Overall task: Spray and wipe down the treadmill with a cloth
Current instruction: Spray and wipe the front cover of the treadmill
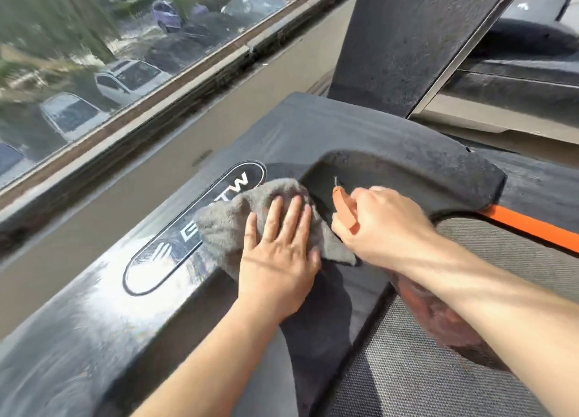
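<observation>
On cloth (224,225), flat left hand (279,253); sprayer (344,211) in right (387,225)

We see a plain grey cloth (247,219) on the treadmill's glossy black cover (87,316), whose black oval badge (175,244) has a white outline and white letters, an orange trigger (344,208) on a reddish-brown spray bottle (438,319), an orange stripe (532,227), and a grey belt (423,379) with a fine dotted weave.

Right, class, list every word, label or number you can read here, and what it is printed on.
"TW": end of the brand name on the oval badge of the treadmill.
"E": probably its first letter; the rest is hidden under the grey cloth.
Nothing else readable.
</observation>
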Demonstrator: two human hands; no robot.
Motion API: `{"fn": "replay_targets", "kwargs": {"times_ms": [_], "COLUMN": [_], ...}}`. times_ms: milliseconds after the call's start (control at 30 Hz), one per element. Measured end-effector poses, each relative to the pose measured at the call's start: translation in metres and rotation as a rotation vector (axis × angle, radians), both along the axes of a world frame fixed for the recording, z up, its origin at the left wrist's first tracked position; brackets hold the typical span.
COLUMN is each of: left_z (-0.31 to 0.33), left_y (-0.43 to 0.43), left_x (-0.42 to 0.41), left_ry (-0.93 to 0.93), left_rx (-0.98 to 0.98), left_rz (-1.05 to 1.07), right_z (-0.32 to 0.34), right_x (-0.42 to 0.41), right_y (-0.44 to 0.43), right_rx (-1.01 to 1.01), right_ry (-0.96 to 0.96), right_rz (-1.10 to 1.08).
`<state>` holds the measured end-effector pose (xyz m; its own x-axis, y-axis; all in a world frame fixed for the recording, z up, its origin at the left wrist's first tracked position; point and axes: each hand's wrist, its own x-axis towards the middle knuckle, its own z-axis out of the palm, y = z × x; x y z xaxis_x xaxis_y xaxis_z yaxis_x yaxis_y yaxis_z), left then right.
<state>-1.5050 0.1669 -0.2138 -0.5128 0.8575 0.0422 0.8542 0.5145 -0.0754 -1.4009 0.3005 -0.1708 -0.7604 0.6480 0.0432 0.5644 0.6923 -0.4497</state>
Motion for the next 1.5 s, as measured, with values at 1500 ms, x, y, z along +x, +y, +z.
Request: {"fn": "replay_targets", "kwargs": {"times_ms": [1500], "left_z": [0.029], "left_y": [-0.22], "left_x": [-0.108], "left_ry": [-0.215], "left_rx": [0.04], "left_rz": [0.993], "right_z": [0.002], "right_x": [-0.046], "right_y": [-0.116], "right_rx": [-0.791], "right_ry": [0.112], "right_rz": [0.129]}}
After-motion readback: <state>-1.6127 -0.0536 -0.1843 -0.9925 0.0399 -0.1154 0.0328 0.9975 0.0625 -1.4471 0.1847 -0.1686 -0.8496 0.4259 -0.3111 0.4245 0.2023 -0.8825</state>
